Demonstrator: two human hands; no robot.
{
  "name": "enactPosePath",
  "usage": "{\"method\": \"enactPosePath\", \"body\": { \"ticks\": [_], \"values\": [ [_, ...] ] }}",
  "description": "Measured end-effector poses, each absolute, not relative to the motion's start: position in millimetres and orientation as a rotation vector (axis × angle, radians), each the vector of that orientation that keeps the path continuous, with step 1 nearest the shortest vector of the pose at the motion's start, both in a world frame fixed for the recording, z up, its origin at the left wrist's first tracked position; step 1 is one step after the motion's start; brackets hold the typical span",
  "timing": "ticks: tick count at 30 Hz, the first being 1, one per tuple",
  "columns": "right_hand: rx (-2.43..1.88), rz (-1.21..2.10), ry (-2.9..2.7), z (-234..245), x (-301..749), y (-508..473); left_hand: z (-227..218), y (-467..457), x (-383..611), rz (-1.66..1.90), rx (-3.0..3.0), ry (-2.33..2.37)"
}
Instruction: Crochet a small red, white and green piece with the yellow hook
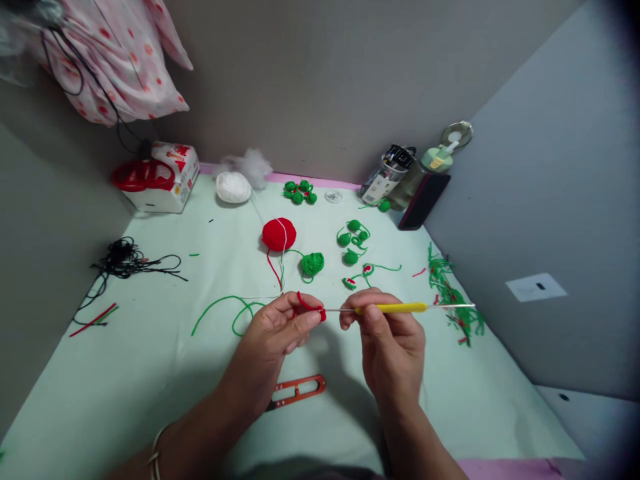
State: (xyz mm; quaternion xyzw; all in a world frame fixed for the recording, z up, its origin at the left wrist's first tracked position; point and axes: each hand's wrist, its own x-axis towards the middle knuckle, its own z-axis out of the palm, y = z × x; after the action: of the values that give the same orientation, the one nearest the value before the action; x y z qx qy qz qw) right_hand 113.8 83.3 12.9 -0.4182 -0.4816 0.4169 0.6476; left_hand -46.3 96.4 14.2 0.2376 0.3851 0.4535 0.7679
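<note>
My left hand (277,330) pinches a small red crochet piece (320,311), with red yarn looped over its fingers. My right hand (387,333) grips a yellow-handled crochet hook (400,308), its metal tip touching the red piece. Both hands hover above a pale green cloth (150,360). The red strand runs back to a red yarn ball (279,234). A green yarn ball (313,264) lies beside it, and a loose green strand (220,308) curls left of my left hand.
Orange thread snips (297,390) lie under my left wrist. Several small green crocheted pieces (353,240) and a further cluster of green pieces (299,192), a white yarn ball (233,187), green yarn scraps (453,293), black cords (123,260), a red-and-white box (157,177) and jars (387,177) surround the cloth.
</note>
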Motion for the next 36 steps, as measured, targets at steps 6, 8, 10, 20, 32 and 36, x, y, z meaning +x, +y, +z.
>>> {"method": "enactPosePath", "body": {
  "ticks": [6,8,10,20,32,36],
  "values": [
    [-0.979,0.912,-1.074,13.7,114.2,84.8,15.1,96.6,-46.3,0.976,0.511,0.833],
    [-0.988,0.902,-1.072,13.8,114.2,84.9,15.1,96.6,-46.3,0.971,0.517,0.831],
    [-0.993,0.897,-1.066,14.2,114.1,85.0,15.4,96.8,-46.3,0.970,0.518,0.833],
    [-0.977,0.914,-1.035,14.2,113.1,85.3,17.9,97.0,-47.3,0.972,0.531,0.853],
    [-0.960,0.988,-1.079,10.9,110.8,82.9,13.5,95.9,-44.4,0.944,0.527,0.831],
    [-0.989,0.992,-1.172,7.3,109.0,81.3,17.0,92.8,-46.1,0.942,0.519,0.825]
  ]
}}
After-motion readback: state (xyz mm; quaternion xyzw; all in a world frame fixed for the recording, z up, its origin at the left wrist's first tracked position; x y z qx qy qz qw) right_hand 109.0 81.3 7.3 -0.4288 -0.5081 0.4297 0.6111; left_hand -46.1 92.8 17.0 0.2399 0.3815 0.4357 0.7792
